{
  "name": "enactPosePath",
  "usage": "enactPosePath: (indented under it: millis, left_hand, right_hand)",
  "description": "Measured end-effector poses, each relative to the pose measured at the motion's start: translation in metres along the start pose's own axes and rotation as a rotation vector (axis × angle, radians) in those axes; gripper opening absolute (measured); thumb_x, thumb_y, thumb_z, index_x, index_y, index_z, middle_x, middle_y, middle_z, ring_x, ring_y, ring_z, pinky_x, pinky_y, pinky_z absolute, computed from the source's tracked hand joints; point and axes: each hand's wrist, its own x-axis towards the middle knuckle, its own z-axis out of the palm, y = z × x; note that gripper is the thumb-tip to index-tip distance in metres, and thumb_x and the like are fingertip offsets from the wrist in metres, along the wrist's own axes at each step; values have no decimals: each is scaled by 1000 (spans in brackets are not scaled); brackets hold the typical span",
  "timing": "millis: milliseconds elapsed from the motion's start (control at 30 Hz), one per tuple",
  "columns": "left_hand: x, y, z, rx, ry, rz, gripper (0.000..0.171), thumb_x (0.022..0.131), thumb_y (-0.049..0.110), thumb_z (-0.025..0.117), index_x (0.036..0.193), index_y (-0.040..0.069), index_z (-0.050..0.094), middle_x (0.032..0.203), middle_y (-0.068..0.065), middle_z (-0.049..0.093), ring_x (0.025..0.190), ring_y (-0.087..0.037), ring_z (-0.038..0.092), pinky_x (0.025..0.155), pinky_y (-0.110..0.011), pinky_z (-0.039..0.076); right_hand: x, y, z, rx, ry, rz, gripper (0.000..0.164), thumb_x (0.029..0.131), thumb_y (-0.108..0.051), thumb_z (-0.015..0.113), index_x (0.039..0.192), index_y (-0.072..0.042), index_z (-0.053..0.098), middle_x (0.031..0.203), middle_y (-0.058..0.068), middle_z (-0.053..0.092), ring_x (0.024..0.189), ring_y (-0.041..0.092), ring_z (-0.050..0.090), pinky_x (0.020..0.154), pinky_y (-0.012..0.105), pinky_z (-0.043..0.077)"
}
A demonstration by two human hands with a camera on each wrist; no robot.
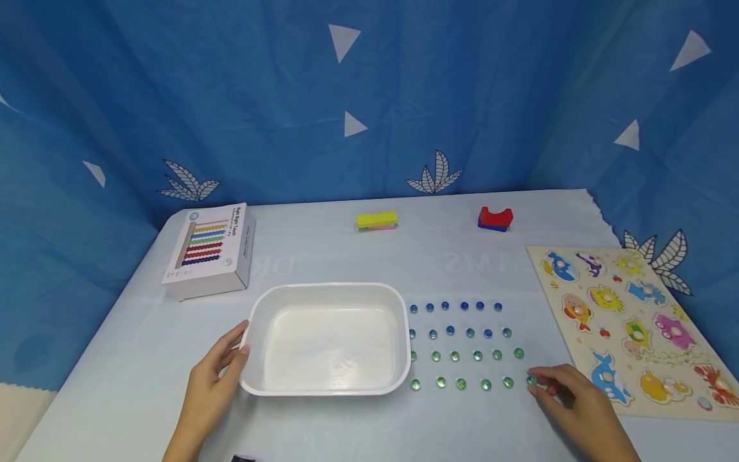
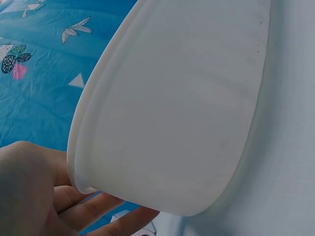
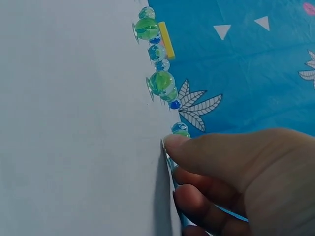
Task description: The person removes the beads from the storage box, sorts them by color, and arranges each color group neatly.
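Observation:
A white plastic tray (image 1: 323, 393) stands on the table. My left hand (image 1: 215, 378) holds it by the left rim; in the left wrist view the fingers (image 2: 91, 211) lie along its end wall. Right of the tray, glass marbles lie in rows: blue marbles (image 1: 464, 306) in the two far rows, green marbles (image 1: 477, 355) in the two near ones. At the right end of the nearest row, my right hand (image 1: 577, 404) pinches a green marble (image 1: 532, 380) between thumb and fingers. That marble is mostly hidden behind the thumb in the right wrist view.
A wooden animal puzzle board (image 1: 562, 314) lies at the right. At the back left is a white box (image 1: 210, 249) with a bead picture. Yellow blocks (image 1: 377, 221) and a red arched block (image 1: 494, 217) on blue sit at the back, before a blue curtain (image 1: 369, 96).

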Motion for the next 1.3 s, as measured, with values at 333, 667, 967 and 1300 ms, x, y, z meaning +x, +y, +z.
enactPosePath:
  millis: [333, 667, 967, 1300]
  left_hand:
    - [0, -1, 1, -15, 9, 3, 38, 93, 23, 48, 131, 19, 46, 124, -10, 58, 87, 20, 48, 69, -7, 45]
    - [0, -1, 0, -10, 18, 9, 38, 93, 22, 49, 131, 20, 47, 123, -10, 58, 87, 20, 49, 68, -7, 45]
    - [0, -1, 0, -11, 20, 7, 38, 93, 22, 49, 131, 19, 47, 122, -10, 59, 87, 19, 49, 69, -8, 45]
    - [0, 0, 1, 6, 14, 10, 38, 93, 23, 49, 131, 19, 47, 122, -9, 59, 86, 19, 49, 70, -9, 45]
  right_hand:
    - [9, -4, -4, -3, -62, -11, 18, 77, -17, 69, 95, -16, 67, 79, -5, 57, 65, -1, 42, 59, 17, 41]
    - [8, -5, -3, 22, -65, -23, 17, 75, -15, 69, 92, -19, 67, 81, -6, 57, 66, -2, 41, 60, 17, 42]
    - [7, -4, -2, 33, -61, -22, 18, 76, -16, 69, 93, -19, 66, 82, -6, 56, 67, -2, 41, 61, 17, 41]
    - [3, 0, 1, 35, -58, -8, 26, 74, -25, 72, 98, -19, 64, 82, -6, 53, 69, -2, 39, 62, 16, 40]
